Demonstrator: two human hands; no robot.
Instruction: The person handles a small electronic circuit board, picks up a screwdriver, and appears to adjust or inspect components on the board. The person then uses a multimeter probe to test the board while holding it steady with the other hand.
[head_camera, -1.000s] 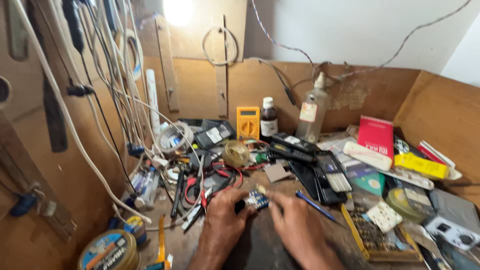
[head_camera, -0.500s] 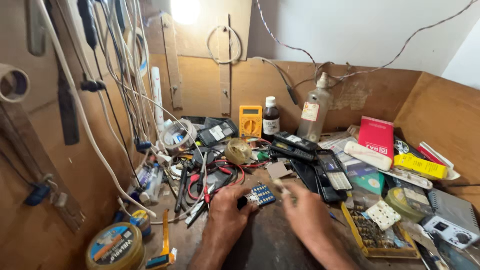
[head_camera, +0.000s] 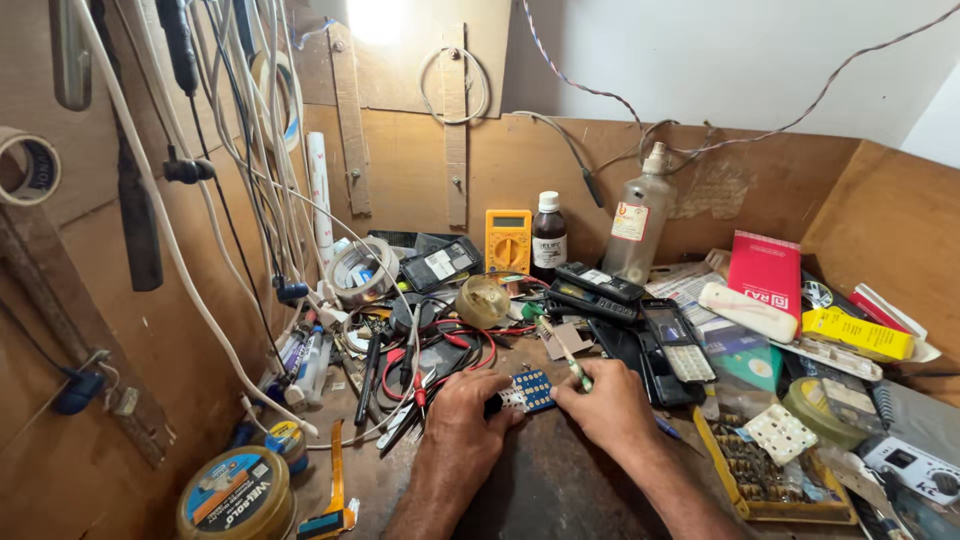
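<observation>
My left hand (head_camera: 468, 408) pinches the small blue board (head_camera: 528, 391) near the desk's (head_camera: 560, 480) front edge; right hand (head_camera: 607, 405), touching its other side, grips a screwdriver (head_camera: 565, 354).

Warm, even light over the cluttered bench. 1 blown-out patch high on the back wall (head_camera: 375, 18), glare washing out detail there. Soft shadow in the left corner among the hanging cables (head_camera: 240, 150). Focus sharp mid-frame around both hands; no motion blur. Wide-angle stretch bends the side panels outward at the left and right edges. Lower corners slightly dimmer.
</observation>
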